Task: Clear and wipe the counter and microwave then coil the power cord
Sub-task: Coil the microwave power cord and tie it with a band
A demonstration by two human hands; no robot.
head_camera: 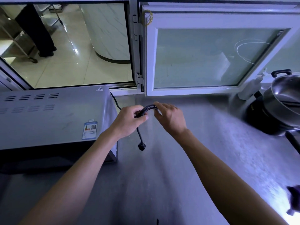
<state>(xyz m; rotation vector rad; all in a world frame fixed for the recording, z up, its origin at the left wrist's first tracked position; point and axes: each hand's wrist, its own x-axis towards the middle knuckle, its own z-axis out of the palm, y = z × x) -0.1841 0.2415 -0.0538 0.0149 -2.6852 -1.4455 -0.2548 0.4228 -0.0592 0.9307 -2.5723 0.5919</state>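
Observation:
A grey microwave (48, 117) stands on the steel counter (162, 176) at the left. Its black power cord (150, 107) runs from the back right corner into a small bundle of loops held above the counter. My left hand (128, 120) grips one end of the bundle with curled fingers. My right hand (168, 116) holds the other end, fingers curled over the loops. The plug (141, 146) hangs below my left hand, close to the microwave's right side.
A steel pot (285, 98) sits on a black cooker (263, 117) at the right. A white bottle (248, 88) stands by the open window frame (219, 18). A dark cloth (294, 198) lies at the right edge. Through the left window, a person's legs show.

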